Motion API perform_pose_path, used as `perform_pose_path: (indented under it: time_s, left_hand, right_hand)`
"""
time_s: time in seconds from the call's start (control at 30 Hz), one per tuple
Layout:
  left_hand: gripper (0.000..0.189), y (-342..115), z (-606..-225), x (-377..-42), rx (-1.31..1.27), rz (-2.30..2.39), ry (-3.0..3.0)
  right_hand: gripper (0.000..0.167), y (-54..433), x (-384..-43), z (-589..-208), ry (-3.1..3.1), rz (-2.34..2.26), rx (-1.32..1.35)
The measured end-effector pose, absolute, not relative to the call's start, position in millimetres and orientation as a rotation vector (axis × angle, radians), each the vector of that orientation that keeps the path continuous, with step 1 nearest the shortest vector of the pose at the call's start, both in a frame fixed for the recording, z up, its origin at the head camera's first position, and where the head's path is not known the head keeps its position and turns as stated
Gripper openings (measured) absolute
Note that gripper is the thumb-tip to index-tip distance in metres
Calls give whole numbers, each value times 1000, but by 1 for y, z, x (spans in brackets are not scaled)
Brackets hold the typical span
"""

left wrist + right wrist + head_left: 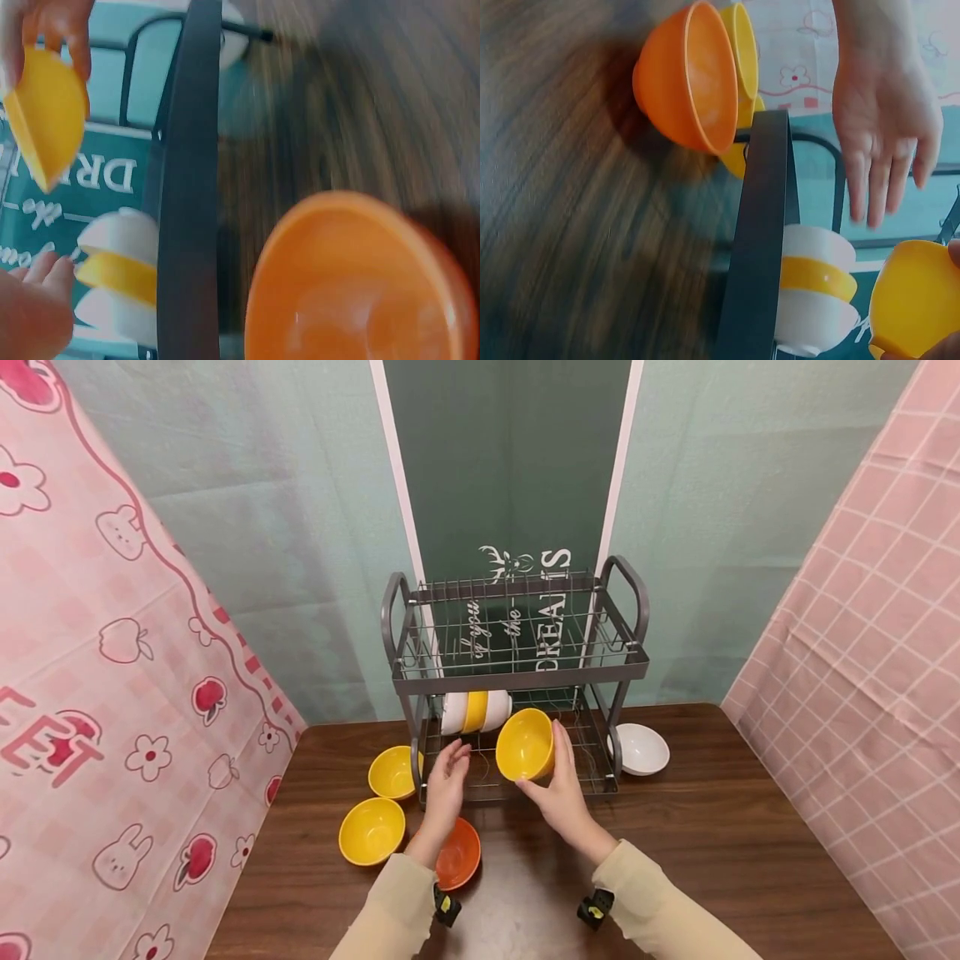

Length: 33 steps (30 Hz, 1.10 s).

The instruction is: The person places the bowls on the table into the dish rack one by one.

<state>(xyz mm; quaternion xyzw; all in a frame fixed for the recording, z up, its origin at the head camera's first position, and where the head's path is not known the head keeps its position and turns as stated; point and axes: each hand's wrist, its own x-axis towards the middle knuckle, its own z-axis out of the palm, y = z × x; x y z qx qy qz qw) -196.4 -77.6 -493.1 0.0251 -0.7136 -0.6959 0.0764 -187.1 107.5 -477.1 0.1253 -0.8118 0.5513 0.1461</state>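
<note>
Two yellow bowls (372,832) left on worktop (697,860); orange bowl (459,855) near them. Left hand (447,781) free, fingers loose, by front of rack (521,680). White-yellow-white bowl row (476,712) inside, low; held yellow bowl (525,744) just right of it, tilted, mouth leaning left. Right hand (561,787), nearer, pinches its right side: bowl lies left of that grip.
</note>
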Motion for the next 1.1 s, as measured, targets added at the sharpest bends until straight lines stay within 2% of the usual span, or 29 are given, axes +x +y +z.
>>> perform_pose_path:
  time_s: [0.17,0.27,0.57,1.1]
  left_hand:
    - [20,-93,-495,-206,212,-1755,-2039]
    - [15,-101,-498,-212,306,-1605,-1941]
    - [33,-125,-502,-228,421,-1514,-1959]
    - [42,-126,-516,-230,397,-1489,-2097]
  right_hand:
    - [105,113,-198,-479,-2328,1546,361]
    - [104,117,-204,-480,-2335,1506,360]
    - [101,122,-235,-479,-2389,1399,344]
    - [101,113,-284,-491,-2553,1188,389]
